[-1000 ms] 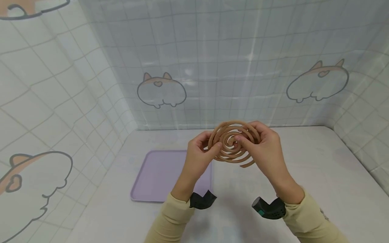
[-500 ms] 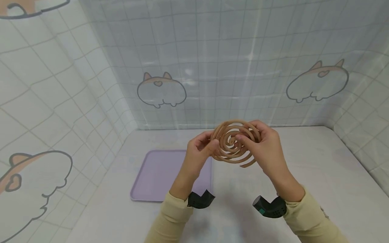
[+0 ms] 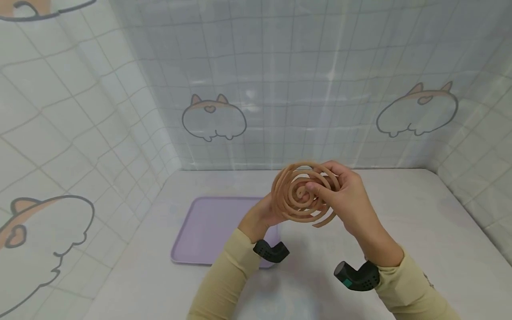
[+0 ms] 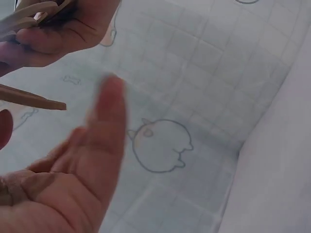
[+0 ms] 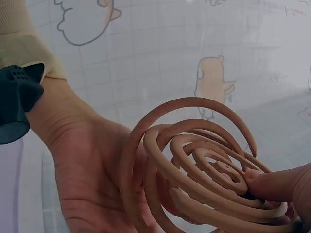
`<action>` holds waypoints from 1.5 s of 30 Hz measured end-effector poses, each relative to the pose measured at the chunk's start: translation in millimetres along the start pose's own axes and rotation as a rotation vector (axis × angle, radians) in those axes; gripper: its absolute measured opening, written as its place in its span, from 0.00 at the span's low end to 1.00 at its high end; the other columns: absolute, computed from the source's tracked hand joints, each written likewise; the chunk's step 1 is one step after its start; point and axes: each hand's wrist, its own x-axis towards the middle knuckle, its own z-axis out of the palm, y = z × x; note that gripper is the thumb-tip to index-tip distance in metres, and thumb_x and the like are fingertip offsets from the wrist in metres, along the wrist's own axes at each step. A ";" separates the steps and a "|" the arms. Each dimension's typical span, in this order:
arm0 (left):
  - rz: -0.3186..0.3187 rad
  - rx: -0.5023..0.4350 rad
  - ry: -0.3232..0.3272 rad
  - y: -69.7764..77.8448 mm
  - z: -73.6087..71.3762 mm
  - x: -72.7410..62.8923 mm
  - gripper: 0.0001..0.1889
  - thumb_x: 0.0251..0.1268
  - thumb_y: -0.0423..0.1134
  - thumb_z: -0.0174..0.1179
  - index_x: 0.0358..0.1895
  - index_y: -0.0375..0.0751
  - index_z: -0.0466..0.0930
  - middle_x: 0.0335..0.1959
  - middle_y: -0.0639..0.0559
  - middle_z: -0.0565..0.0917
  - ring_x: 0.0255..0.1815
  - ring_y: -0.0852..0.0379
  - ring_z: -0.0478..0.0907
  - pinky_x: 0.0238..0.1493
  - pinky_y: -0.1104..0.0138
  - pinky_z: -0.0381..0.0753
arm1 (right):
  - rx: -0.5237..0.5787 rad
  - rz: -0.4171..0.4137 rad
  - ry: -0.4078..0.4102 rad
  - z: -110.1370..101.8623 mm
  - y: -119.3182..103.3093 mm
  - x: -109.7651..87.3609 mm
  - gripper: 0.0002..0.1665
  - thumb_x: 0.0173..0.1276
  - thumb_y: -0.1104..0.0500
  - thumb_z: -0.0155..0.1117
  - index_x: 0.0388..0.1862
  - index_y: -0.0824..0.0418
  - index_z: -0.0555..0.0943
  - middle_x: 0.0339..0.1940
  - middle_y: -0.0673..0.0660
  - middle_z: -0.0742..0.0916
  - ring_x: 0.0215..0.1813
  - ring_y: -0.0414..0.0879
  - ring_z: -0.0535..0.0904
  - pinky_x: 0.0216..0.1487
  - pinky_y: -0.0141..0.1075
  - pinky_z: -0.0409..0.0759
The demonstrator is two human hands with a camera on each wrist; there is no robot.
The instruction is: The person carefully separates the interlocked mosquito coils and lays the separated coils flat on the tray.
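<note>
Brown mosquito coils raised above a white tabletop, right hand pinching them between thumb and fingers, left hand behind their left side, fingers extended, lilac tray lying partly behind the left arm

Looks like a booth-type spot, home vs. lab unclear: wht tabletop boxed in on 3 sides w/ grid-patterned sheets bearing cartoon animal prints, etc.

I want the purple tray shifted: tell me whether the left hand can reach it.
Probably yes: the left hand looks open behind the brown coil, not gripping it, and nothing visible blocks the way to the purple tray.
</note>
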 end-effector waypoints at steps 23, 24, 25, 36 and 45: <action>0.090 0.110 0.458 20.8 -19.9 -35.2 0.05 0.68 0.30 0.51 0.38 0.39 0.77 0.29 0.52 0.81 0.29 0.60 0.80 0.30 0.67 0.81 | 0.015 -0.010 -0.011 -23.7 -5.5 -5.1 0.11 0.61 0.65 0.65 0.41 0.67 0.75 0.28 0.55 0.86 0.27 0.46 0.83 0.26 0.37 0.81; 0.098 0.118 0.480 22.3 -18.7 -35.8 0.05 0.67 0.30 0.51 0.37 0.39 0.78 0.29 0.52 0.81 0.29 0.60 0.80 0.30 0.66 0.82 | 0.021 -0.009 -0.008 -24.4 -5.0 -4.7 0.11 0.61 0.65 0.65 0.41 0.67 0.75 0.28 0.55 0.86 0.27 0.46 0.83 0.26 0.36 0.81; 0.103 0.130 0.504 23.8 -17.3 -36.1 0.06 0.67 0.29 0.51 0.37 0.39 0.78 0.29 0.51 0.81 0.29 0.60 0.80 0.29 0.65 0.82 | 0.026 -0.006 -0.006 -25.0 -4.5 -4.3 0.11 0.60 0.65 0.65 0.41 0.67 0.75 0.28 0.55 0.86 0.28 0.46 0.83 0.26 0.36 0.81; 0.144 0.282 0.773 32.0 -3.0 -34.3 0.06 0.65 0.24 0.50 0.37 0.36 0.76 0.25 0.51 0.79 0.25 0.59 0.80 0.25 0.67 0.81 | 0.107 0.057 -0.037 -35.8 8.8 -0.7 0.16 0.61 0.65 0.64 0.46 0.66 0.72 0.34 0.53 0.86 0.35 0.44 0.84 0.37 0.34 0.81; 0.218 0.292 0.865 34.3 -5.0 -35.2 0.05 0.64 0.25 0.52 0.36 0.36 0.76 0.26 0.52 0.80 0.25 0.59 0.81 0.24 0.70 0.80 | 0.213 0.072 -0.025 -43.5 17.1 1.8 0.09 0.62 0.66 0.63 0.39 0.69 0.74 0.32 0.54 0.86 0.34 0.44 0.84 0.38 0.37 0.82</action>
